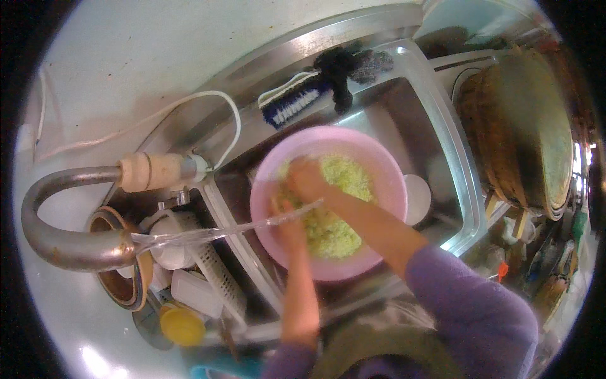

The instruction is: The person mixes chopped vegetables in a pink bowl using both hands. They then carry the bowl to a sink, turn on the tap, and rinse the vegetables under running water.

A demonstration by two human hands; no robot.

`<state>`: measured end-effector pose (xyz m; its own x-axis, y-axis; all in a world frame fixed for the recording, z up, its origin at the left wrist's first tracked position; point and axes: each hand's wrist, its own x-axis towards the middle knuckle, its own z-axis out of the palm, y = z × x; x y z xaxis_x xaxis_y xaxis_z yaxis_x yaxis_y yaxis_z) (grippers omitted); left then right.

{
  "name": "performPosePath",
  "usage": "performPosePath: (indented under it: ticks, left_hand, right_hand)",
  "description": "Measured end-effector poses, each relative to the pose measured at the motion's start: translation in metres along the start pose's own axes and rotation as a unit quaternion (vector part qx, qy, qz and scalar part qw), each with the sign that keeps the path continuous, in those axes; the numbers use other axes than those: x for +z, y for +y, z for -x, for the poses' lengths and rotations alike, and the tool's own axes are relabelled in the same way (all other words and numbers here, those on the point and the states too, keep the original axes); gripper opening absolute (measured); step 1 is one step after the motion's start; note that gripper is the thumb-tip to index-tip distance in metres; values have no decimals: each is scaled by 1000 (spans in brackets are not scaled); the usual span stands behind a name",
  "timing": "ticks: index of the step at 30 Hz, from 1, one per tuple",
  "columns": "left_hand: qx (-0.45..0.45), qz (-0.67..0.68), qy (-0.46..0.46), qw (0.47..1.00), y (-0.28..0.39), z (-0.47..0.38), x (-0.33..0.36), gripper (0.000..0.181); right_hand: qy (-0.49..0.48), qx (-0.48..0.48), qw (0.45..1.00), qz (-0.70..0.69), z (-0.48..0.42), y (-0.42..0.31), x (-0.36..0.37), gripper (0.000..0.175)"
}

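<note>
A pink plastic basin (326,274) stands in a stainless steel sink (454,128). Inside it lies a mass of finely chopped, pale green-yellow food (348,177), apparently a vegetable, looking wet. My right hand (307,177) reaches down into the food at the basin's far left part. Nearer to me, my left hand (289,222) is beside it at the left inner side. Both hands are blurred and their fingertips are hidden, so their grip is unclear. From a curved metal faucet (71,246), a stream of water (203,235) runs across towards the basin, passing over my left hand in the view.
A blue-and-white scrub brush (293,104) and a black bundle (338,71) lie on the sink's back ledge. A white round object (417,200) is beside the basin. Left are a perforated white basket (213,270), a brown pot (135,293) and a yellow container (182,327). A large woven basket (497,137) stands right.
</note>
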<state>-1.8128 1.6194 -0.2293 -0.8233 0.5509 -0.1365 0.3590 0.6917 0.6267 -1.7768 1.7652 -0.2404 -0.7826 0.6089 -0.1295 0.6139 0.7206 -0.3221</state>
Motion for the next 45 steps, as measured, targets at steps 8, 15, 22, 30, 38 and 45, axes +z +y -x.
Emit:
performPosePath:
  ticks: [8, 15, 22, 30, 38, 45]
  left_hand:
    - [75, -121, -43, 989, 0, -24, 43, 34]
    - [-117, 295, -131, 939, -27, 7, 95, 41]
    - [-75, 232, -179, 953, -49, -1, 41, 45]
    - [-98, 239, -221, 940, -37, 7, 65, 50]
    - [-102, 245, -215, 940, -47, -8, 50, 56]
    - [-124, 301, -220, 919, -48, 3, 61, 61]
  right_hand:
    - [54, 49, 969, -234, 63, 70, 15, 33]
    - [132, 191, 808, -541, 62, 13, 13, 27]
    - [26, 192, 917, -349, 91, 80, -4, 29]
    - [68, 313, 818, -477, 101, 25, 19, 41]
    - [145, 147, 950, -235, 35, 75, 27, 40]
    - [81, 272, 800, -529, 62, 22, 62, 41]
